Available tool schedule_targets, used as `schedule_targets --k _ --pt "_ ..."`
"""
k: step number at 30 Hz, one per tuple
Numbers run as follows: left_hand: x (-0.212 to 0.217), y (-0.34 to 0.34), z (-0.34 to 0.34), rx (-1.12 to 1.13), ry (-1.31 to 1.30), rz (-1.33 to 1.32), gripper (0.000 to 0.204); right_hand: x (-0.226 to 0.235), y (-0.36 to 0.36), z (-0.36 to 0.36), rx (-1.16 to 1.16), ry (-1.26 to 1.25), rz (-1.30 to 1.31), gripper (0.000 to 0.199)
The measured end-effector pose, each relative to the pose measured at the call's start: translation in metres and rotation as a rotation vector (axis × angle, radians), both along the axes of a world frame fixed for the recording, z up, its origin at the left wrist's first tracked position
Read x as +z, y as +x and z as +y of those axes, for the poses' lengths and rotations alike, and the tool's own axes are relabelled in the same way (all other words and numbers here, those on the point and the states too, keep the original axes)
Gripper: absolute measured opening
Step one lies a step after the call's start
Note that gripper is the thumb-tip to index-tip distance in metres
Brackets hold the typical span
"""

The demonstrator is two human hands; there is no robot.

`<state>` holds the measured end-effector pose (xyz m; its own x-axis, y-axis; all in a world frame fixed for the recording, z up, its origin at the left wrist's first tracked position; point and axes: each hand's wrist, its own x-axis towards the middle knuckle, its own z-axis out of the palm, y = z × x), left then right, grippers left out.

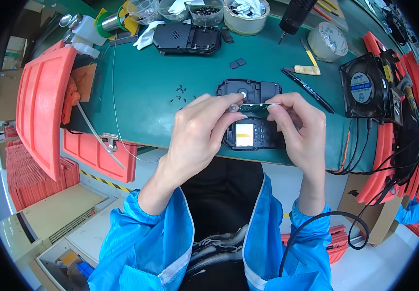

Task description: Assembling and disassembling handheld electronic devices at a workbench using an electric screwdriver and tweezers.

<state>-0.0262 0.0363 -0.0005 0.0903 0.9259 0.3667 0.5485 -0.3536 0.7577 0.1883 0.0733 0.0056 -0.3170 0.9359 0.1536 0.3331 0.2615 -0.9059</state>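
Observation:
Between my two hands a small green circuit board [255, 107] is held edge-on above the bench. My left hand [197, 123] pinches its left end between thumb and fingers, by a small clear round part. The right hand [299, 126] grips the other end, thumb against the board. Behind and below it lies an opened black device: one housing half [268, 88] with a round white part at the far side, and the near half with a lit or pale screen [244, 135]. My fingers hide parts of both halves.
Small dark screws [179, 93] lie left of my hands. Farther back are another black housing [187, 39], small dark pieces [237, 63], a black pen [311, 91], a tape roll [327, 41] and a hanging electric screwdriver [294, 19]. A fan [365, 85] and cables stand at right.

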Motion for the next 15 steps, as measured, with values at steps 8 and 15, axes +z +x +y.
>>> schedule_targets --k 8,15 --pt "0.022 0.005 -0.004 -0.023 -0.163 -0.010 0.023 0.001 0.004 -0.003 0.015 0.114 -0.018 0.010" --pt "0.021 0.005 -0.003 -0.088 -0.280 -0.060 0.022 -0.005 0.009 -0.005 0.009 0.238 -0.036 0.010"
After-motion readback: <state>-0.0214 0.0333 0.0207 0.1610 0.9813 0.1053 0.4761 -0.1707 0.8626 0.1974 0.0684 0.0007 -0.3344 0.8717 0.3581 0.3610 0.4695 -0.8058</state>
